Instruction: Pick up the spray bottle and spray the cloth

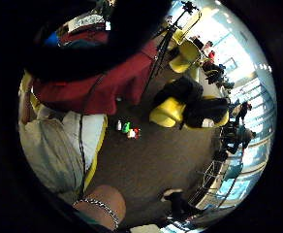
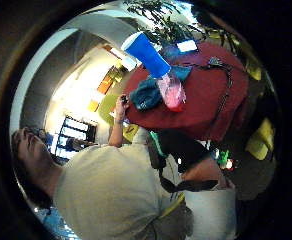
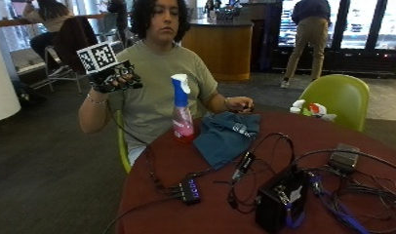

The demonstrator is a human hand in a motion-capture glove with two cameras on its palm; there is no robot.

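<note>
The bottle (image 3: 181,109) stands upright on the red surface (image 3: 217,204) near its edge by the person, blue sprayer on top and pink liquid in the lower part. Just beside it — touching or nearly so, I cannot tell which — lies the crumpled blue cloth (image 3: 225,136), with the bare hand (image 3: 240,104) resting at its far edge. The grip (image 3: 115,77) is raised at shoulder height, off to the side and well apart from the bottle — its fingers hang slightly curled and grasp nothing. From the thumb-side palm view the bottle (image 2: 156,70) and cloth (image 2: 147,93) show together on the surface (image 2: 206,100), far from the palm.
</note>
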